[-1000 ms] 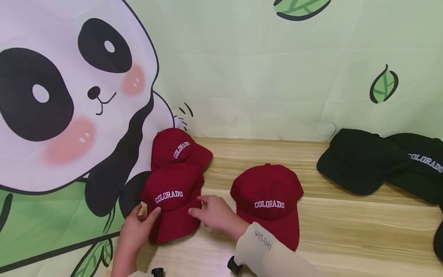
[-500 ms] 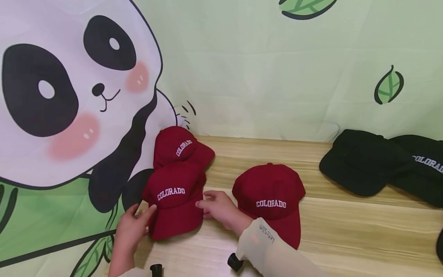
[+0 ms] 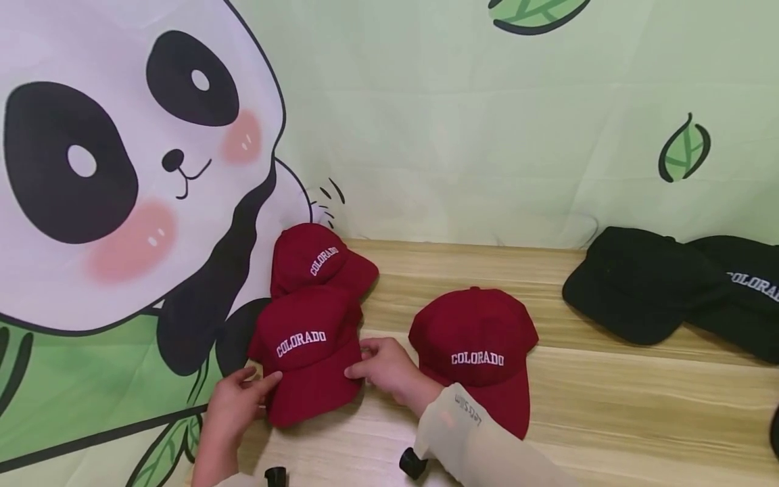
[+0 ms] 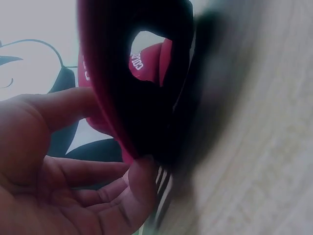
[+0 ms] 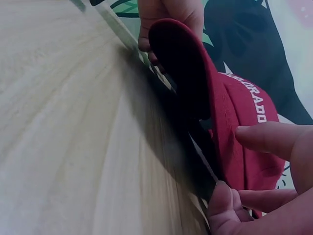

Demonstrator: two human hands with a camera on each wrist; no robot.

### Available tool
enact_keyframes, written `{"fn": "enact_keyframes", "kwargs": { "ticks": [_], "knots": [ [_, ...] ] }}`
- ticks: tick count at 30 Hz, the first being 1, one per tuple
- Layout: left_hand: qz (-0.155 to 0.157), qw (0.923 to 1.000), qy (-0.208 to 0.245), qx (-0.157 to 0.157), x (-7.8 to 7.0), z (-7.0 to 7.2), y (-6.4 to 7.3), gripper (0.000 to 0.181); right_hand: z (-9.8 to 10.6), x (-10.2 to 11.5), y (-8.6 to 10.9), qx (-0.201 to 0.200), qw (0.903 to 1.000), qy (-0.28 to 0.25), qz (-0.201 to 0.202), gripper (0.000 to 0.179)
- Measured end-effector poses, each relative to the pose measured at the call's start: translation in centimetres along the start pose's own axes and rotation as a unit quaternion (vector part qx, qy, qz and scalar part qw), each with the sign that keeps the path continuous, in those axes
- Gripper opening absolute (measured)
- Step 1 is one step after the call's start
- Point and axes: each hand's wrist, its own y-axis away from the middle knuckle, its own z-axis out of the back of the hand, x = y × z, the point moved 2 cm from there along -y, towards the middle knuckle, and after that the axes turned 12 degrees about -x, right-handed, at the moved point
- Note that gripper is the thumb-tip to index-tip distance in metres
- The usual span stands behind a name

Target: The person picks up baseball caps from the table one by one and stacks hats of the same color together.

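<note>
A dark red baseball cap lettered COLORADO is between my two hands, its brim toward me. My left hand pinches the brim's left side, thumb on top and fingers at the lower edge. On the opposite side my right hand pinches the brim the same way, its thumb on the upper face. Both wrist views show the brim's dark underside raised off the wood. Behind it a second red cap stands turned to the right, partly covered by the held cap.
A third red cap sits on the wooden tabletop just right of my right hand, beside the sleeve. Black caps overlap farther right. A panda-print cloth hangs at the back and left.
Both hands shift slightly on the brim, and its front edge drops a little after rising. The view has shifted slightly. The other caps stay put.
</note>
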Motion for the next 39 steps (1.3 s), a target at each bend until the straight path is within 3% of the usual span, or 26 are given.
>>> {"fn": "enact_keyframes", "kwargs": {
  "ticks": [8,18,24,39],
  "knots": [
    [-0.004,0.9997,0.021,0.014,-0.6,-0.1,0.3,0.075,0.5,0.2,0.4,-0.014,0.9998,-0.001,0.014,0.058],
    [-0.030,0.9993,0.018,0.014,-1.9,0.1,0.8,0.070,1.4,1.5,1.2,-0.013,0.9992,0.010,0.037,0.060],
    [-0.027,0.9994,0.009,0.018,-2.7,0.1,1.3,0.070,2.1,2.2,1.7,-0.017,0.9986,0.033,0.038,0.063],
    [-0.051,0.9980,0.025,0.027,-4.0,-0.7,2.3,0.065,4.0,2.7,2.6,-0.032,0.9946,0.062,0.076,0.065]
  ]
}}
